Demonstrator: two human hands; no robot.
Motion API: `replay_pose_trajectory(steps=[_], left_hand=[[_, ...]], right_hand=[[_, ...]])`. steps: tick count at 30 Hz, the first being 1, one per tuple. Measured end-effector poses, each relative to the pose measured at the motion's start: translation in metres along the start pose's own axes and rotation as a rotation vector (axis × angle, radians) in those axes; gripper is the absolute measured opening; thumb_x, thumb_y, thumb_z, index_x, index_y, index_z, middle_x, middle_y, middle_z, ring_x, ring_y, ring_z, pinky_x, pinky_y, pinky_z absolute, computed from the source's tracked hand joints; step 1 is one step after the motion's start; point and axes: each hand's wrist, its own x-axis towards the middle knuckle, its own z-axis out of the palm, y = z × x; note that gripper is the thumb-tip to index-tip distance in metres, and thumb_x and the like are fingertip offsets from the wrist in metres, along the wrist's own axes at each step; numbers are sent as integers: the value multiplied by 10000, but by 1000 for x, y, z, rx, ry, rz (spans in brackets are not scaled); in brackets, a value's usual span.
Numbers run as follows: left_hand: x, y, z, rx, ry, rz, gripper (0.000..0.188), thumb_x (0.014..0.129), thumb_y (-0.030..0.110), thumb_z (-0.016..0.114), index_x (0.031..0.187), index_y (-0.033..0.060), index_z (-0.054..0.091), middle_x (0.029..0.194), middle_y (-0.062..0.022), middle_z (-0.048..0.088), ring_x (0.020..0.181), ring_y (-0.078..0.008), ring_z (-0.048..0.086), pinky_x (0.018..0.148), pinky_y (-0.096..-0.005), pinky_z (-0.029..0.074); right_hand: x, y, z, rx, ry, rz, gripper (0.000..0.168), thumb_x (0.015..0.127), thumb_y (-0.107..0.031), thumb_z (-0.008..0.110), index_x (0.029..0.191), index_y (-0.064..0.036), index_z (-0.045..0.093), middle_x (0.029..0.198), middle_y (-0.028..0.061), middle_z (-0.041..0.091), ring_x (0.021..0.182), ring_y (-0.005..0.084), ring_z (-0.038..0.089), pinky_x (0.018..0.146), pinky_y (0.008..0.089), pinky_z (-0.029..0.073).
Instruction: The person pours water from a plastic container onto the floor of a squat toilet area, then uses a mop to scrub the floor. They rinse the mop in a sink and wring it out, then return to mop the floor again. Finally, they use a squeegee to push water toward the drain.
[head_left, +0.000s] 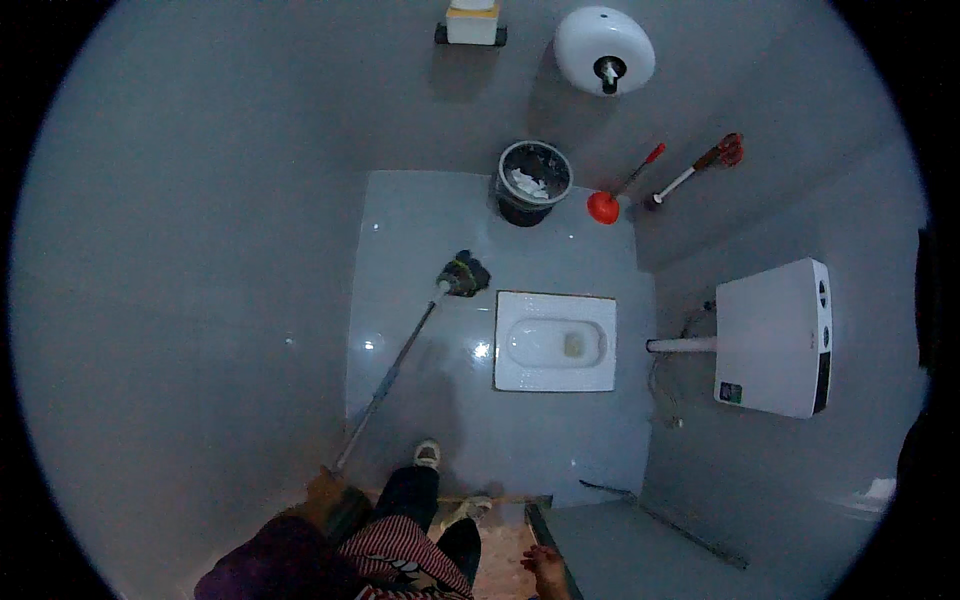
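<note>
At the lower left, my left hand (324, 489) grips the upper end of a long mop handle (390, 379). The handle slants up and to the right to a dark mop head (463, 276) lying on the tiled floor (420, 225). Just right of the mop head, a white squat toilet (555, 381) is set into the floor. Low in the view, my right hand (544, 564) hangs with loosely curled fingers and nothing visible in it, beside the dark edge of a door or its frame (551, 536).
A lined waste bin (506, 202) with paper stands by the far wall. Nearby are a red plunger (603, 208) and a toilet brush (675, 185). A white cistern (765, 341) juts from the right wall. A paper dispenser (604, 37) hangs above. A raised threshold (517, 499) crosses beneath my feet.
</note>
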Motion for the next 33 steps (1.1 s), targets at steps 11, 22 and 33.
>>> replay_pose_trajectory(steps=[11, 22, 33], left_hand=[[98, 255, -74, -525, 158, 285, 450, 764, 330, 422, 1105, 46, 350, 906, -174, 507, 783, -302, 509, 654, -380, 415], [147, 67, -72, -264, 540, 730, 405, 819, 293, 338, 1199, 164, 278, 901, -135, 495, 734, -241, 488, 612, -345, 413], [-149, -150, 27, -406, -416, 236, 549, 803, 352, 343, 1243, 144, 90, 533, -85, 427, 392, -173, 379, 368, -311, 322]], right_hand=[[16, -16, 6, 0, -33, 52, 231, 759, -204, 497, 851, 7, 474, 737, 130, 549, 555, 185, 543, 495, 266, 427], [-6, -9, 26, -3, -176, -94, 210, 769, -223, 485, 804, -16, 480, 692, 89, 546, 556, 144, 517, 484, 248, 398], [15, -8, 85, -50, -426, 2, 171, 763, -149, 468, 870, -17, 489, 770, 84, 545, 628, 154, 520, 569, 258, 435]])
